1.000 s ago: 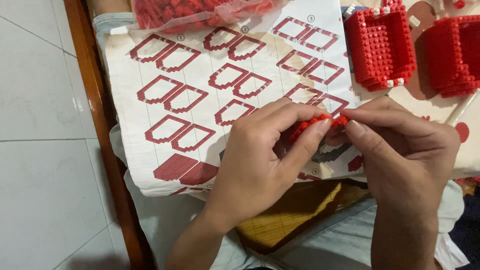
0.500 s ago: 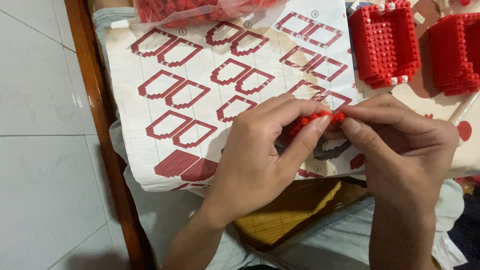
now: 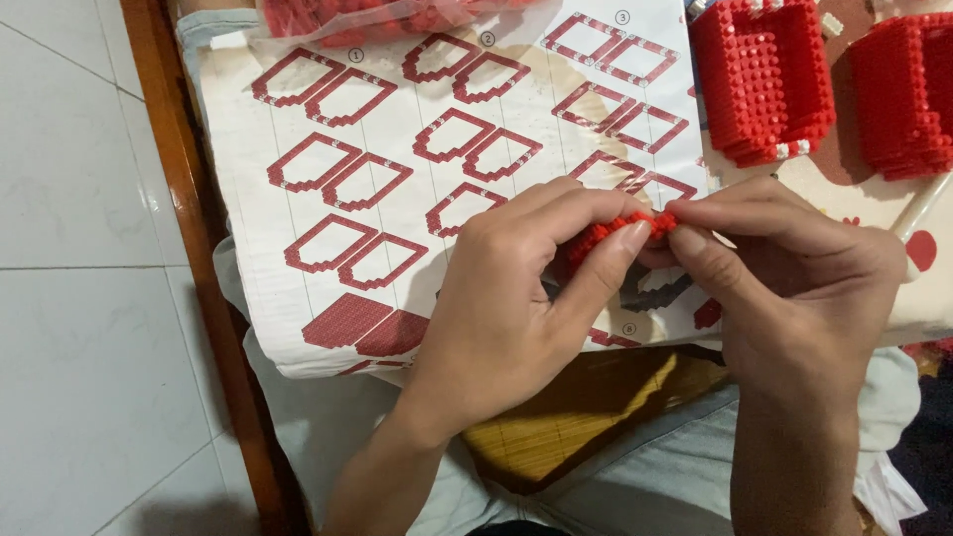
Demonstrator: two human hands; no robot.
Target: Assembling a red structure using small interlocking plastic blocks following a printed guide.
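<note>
A: Over the near edge of the instruction sheet (image 3: pixel 397 199), I log both hands meeting. What do they hold?

B: I read a small red brick assembly (image 3: pixel 620 230), a short strip of tiny bricks. Left hand (image 3: pixel 516 298) has thumb and fingers closed around its left end; right hand (image 3: pixel 794 278) pinches its right end between thumb and forefinger. Both grips closed tight, no gap visible.

A: Surroundings?

B: Sheet shows rows of red outline diagrams and overhangs the table's near edge. At the far right corner I note two red brick-built boxes (image 3: pixel 764 79), side by side, well apart from the hands. A clear bag of red bricks (image 3: pixel 377 15) lies at the sheet's far edge. Wooden table edge (image 3: pixel 189 218) runs down the left, white floor tiles (image 3: pixel 69 199) beyond.
</note>
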